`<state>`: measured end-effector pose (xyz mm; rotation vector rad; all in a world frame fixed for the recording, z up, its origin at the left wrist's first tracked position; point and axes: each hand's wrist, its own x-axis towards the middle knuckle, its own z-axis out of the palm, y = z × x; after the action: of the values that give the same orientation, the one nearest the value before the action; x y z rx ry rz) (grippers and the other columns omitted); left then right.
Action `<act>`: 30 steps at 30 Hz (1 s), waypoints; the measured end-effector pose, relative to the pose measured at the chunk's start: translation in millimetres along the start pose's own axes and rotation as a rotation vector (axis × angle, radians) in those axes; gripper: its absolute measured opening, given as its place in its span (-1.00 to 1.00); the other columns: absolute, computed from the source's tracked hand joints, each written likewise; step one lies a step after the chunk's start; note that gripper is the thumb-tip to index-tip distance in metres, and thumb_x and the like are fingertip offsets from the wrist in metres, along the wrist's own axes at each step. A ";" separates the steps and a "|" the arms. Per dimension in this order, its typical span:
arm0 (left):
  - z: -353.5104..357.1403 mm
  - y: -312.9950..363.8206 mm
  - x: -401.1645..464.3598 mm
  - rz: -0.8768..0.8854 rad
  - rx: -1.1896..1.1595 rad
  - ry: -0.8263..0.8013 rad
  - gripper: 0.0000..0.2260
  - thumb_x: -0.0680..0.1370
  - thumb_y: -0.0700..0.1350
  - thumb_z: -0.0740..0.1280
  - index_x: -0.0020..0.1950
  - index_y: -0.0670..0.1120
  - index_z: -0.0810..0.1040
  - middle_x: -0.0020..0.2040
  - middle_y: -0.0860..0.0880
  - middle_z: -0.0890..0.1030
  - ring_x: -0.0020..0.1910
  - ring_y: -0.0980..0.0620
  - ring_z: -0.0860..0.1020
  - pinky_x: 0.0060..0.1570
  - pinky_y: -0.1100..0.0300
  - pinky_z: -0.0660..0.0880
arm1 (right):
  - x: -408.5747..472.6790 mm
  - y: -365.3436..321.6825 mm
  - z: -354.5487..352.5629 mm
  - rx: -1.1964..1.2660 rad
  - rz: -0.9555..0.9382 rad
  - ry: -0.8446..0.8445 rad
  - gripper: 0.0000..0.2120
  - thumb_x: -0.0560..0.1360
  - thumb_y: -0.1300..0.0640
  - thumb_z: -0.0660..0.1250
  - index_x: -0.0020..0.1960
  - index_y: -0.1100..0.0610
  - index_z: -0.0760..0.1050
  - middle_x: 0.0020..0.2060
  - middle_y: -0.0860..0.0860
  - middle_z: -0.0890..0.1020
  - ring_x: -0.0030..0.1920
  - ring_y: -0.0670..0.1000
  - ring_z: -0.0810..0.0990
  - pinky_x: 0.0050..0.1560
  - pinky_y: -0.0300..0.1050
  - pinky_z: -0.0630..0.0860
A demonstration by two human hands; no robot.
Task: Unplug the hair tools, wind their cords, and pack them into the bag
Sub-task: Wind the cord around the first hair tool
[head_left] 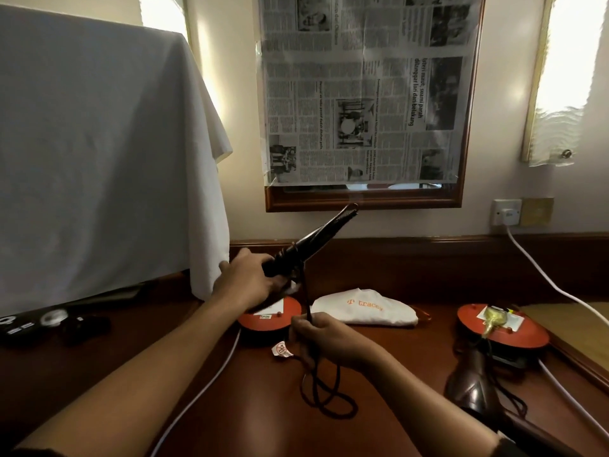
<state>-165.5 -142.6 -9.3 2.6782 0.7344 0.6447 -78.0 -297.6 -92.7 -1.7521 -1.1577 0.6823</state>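
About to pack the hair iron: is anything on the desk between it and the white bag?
Nothing visible blocks it. The left hand holds the hair iron above a red extension reel; the white bag lies just beyond the right hand, which grips the cord.

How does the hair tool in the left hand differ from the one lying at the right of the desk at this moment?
The curling iron is slim and tapered, while the hair dryer is bulky with a flared nozzle. The curling iron is lifted off the desk, gripped by the left hand with its tip pointing up; the hair dryer lies on the desk untouched. The curling iron's cord runs through the right hand; the dryer's lies loose. Both are dark.
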 end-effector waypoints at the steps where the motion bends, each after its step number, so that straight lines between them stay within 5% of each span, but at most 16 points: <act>1: 1.8 -1.0 -0.7 0.033 -0.028 -0.033 -0.76 0.48 0.23 0.38 0.10 0.21 0.58 0.04 0.01 0.43 0.12 -0.13 0.42 0.15 -0.11 0.45 | -0.5 1.8 0.9 -0.023 0.002 -0.006 -0.65 0.70 -0.04 0.03 -0.06 0.14 0.45 -0.43 0.12 0.55 -0.45 0.00 0.52 -0.29 -0.13 0.42; 5: -1.5 -3.8 -0.4 0.181 -0.096 -0.215 -0.78 0.44 0.20 0.43 0.02 0.16 0.65 -0.14 0.15 0.59 -0.01 0.03 0.55 0.11 -0.01 0.46 | 1.8 18.4 -9.4 -0.140 0.015 0.023 -0.63 0.70 -0.05 0.07 -0.15 0.14 0.42 -0.41 0.08 0.54 -0.43 0.00 0.49 -0.28 -0.09 0.40; 10: -16.4 -5.2 -4.6 0.233 -0.196 -0.419 -0.90 0.48 0.04 0.48 -0.05 0.24 0.66 -0.14 0.19 0.62 -0.04 0.11 0.58 -0.14 0.27 0.39 | 5.2 16.3 -44.5 -0.260 0.095 0.042 -0.56 0.67 -0.11 0.12 -0.30 0.11 0.38 -0.48 0.06 0.48 -0.46 0.03 0.45 -0.33 -0.10 0.39; 15: -29.1 3.3 -15.6 0.333 -0.057 -0.559 -0.85 0.49 0.01 0.47 -0.01 0.25 0.60 0.04 0.16 0.50 0.06 0.15 0.50 0.11 0.21 0.44 | 6.4 23.2 -91.0 -0.449 0.214 0.066 -0.70 0.51 -0.27 0.26 -0.21 -0.07 0.55 -0.37 0.02 0.54 -0.41 -0.02 0.51 -0.30 -0.07 0.45; 17: -31.3 6.0 -17.3 0.366 -0.009 -0.602 -0.81 0.47 0.01 0.48 0.04 0.22 0.60 0.12 0.12 0.48 0.10 0.11 0.50 0.16 0.17 0.46 | 13.8 42.2 -107.1 -0.438 0.339 0.053 -0.73 0.47 -0.17 0.36 -0.06 0.03 0.55 -0.37 -0.08 0.55 -0.43 -0.12 0.50 -0.30 -0.20 0.50; 20: -30.5 11.3 -15.3 0.439 0.182 -0.592 -0.73 0.46 0.02 0.48 0.15 0.17 0.62 0.16 0.12 0.44 0.13 0.05 0.42 0.18 0.09 0.47 | 9.7 12.3 -97.5 -0.484 0.311 -0.023 -0.75 0.57 0.11 0.31 -0.27 0.15 0.44 -0.49 -0.06 0.41 -0.55 -0.16 0.33 -0.43 -0.25 0.33; 23: -25.8 20.6 -18.7 0.529 0.459 -0.553 -0.70 0.45 0.09 0.47 0.16 0.19 0.60 0.13 0.13 0.40 0.10 -0.01 0.28 0.12 -0.03 0.47 | -5.5 -32.5 -93.8 -0.610 0.190 -0.122 -0.64 0.54 0.01 0.39 -0.33 0.20 0.44 -0.55 -0.04 0.32 -0.55 -0.06 0.24 -0.50 -0.22 0.20; 26: -17.8 32.6 -26.8 0.575 0.615 -0.501 -0.69 0.45 0.07 0.48 0.17 0.17 0.59 0.13 0.10 0.41 0.11 -0.05 0.27 0.03 -0.03 0.50 | -6.4 -39.9 -100.5 -0.697 0.210 -0.171 -0.60 0.42 -0.05 0.51 -0.37 0.17 0.43 -0.52 0.03 0.38 -0.50 0.01 0.32 -0.40 -0.12 0.27; 30: -9.4 46.6 -32.6 0.597 0.877 -0.365 -0.70 0.51 -0.02 0.44 0.24 0.07 0.58 0.26 -0.02 0.38 0.31 -0.24 0.24 0.18 -0.26 0.43 | -6.6 -53.6 -98.8 -0.656 0.196 -0.231 -0.67 0.46 0.00 0.47 -0.40 0.10 0.52 -0.54 0.00 0.44 -0.50 0.00 0.39 -0.34 -0.06 0.30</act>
<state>-176.2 -197.3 5.4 3.7122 0.0792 -0.1405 -22.7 -332.7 -1.1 -2.4067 -1.4938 0.6771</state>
